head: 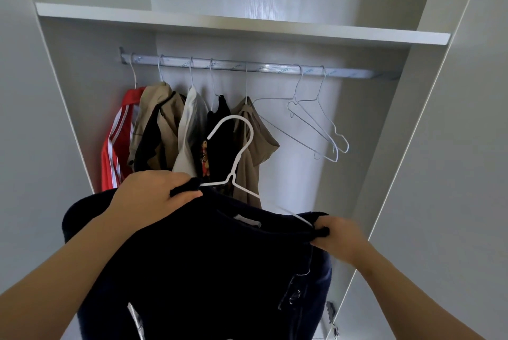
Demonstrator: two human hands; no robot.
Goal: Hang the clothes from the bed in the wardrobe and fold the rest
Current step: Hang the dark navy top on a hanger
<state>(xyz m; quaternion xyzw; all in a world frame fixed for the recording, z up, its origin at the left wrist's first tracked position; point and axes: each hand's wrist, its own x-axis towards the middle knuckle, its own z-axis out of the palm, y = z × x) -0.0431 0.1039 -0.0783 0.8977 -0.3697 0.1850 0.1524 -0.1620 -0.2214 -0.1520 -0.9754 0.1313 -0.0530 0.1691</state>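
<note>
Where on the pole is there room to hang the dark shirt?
The rail is bare at its right end, past the two empty hangers, and in a gap between them and the khaki top. The left half is crowded, red jacket to khaki top.

The dark garment is matt, soft cloth; its hanger is smooth white-coated wire (likely metal). The rail is glossy metal, the shelf matt white board.

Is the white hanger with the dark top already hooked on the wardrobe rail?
No, the white hanger sits below the rail, its hook free in the air, while the left hand and right hand grip the dark top.
</note>
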